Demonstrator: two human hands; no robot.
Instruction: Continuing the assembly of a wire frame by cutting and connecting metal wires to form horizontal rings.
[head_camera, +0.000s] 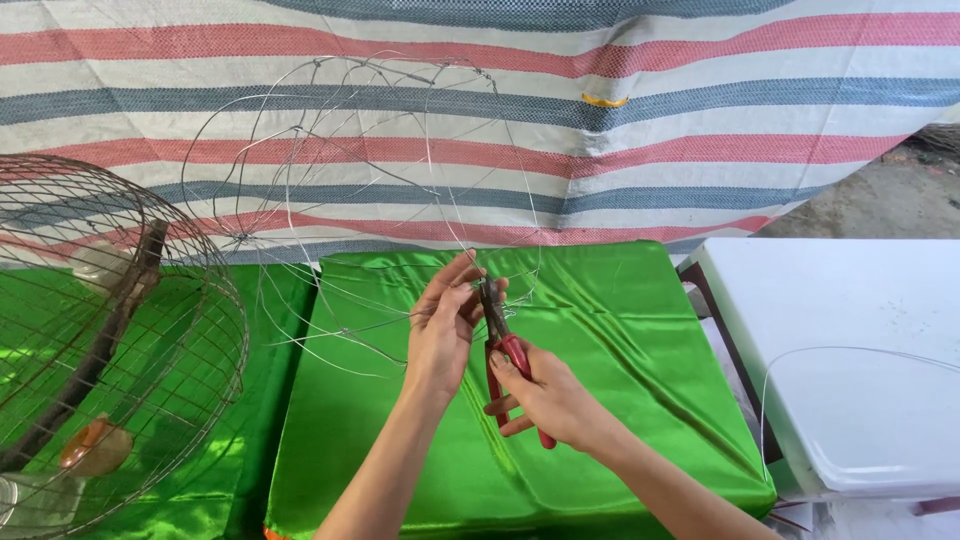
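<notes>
Head view, taken downward over a shiny green cloth (600, 330): the red-handled pliers (508, 355) are gripped in the right hand (545, 395), fingers wrapped round both handles, so that the dark nose points toward twelve o'clock and meets the wire just above. The left hand (445, 325) is raised just beside the pliers at nine o'clock from them, its fingers (462, 272) pinched narrowly on a strand of the thin wire frame (350, 160); the strand appears to be steadied there so the pliers' nose can bite at one fixed spot. Whether the nose is actually clamped on wire cannot be told, the strands being too fine.

The wire frame is held up off the cloth and spreads from the hands toward eleven o'clock as a loose cage of curved hoops, open and see-through. At nine o'clock from the hands a rusty round wire cage (110, 340) rests on its side on the cloth, with a dark stick and pale rounded objects seen through it. At three o'clock a white plastic table (850, 330) stands just beside the green surface, a loop of loose wire (850, 350) curving over it.

Farthest off, at twelve o'clock, a tarpaulin (500, 120) striped red, blue and white is hung as a backdrop, with one small yellow mark near its upper middle. No packages, labels or signs are visible.
</notes>
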